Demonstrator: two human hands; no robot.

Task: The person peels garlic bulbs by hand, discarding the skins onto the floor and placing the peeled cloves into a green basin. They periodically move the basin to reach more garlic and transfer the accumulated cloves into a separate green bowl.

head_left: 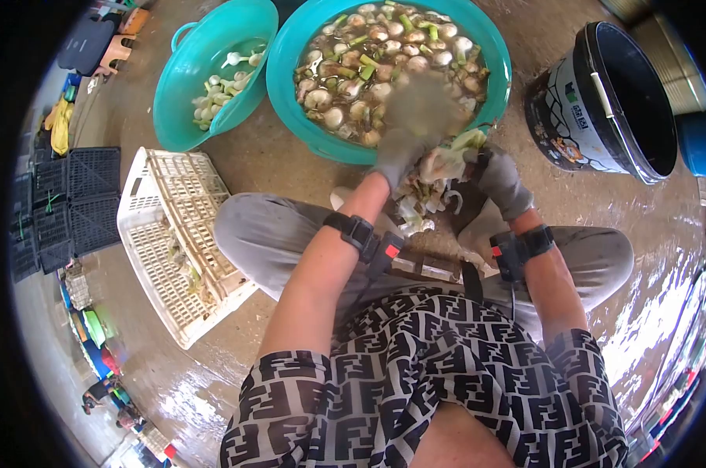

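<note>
My left hand (pixel 400 158), in a grey glove, is in front of the large teal basin (pixel 280 101). A brownish-grey blur covers the area past it, so its fingers are not distinct. My right hand (pixel 505 184), also gloved, has its fingers curled at the right side of a garlic bulb (pixel 445 161) with a pale green stalk. That bulb sits between both hands, just off the basin's near rim. Below it, loose whitish garlic skins (pixel 413 212) lie between my feet. Soaking in the basin's brown water are many garlic bulbs (pixel 333 118) and cut green stalks.
A tilted teal tub (pixel 169 97) at the upper left contains cleaned white garlic. White plastic crates (pixel 146 234) rest by my left knee, with scraps inside. On the right stands a black bucket (pixel 555 109) beside a blue container (pixel 702 144). The floor (pixel 587 195) is wet.
</note>
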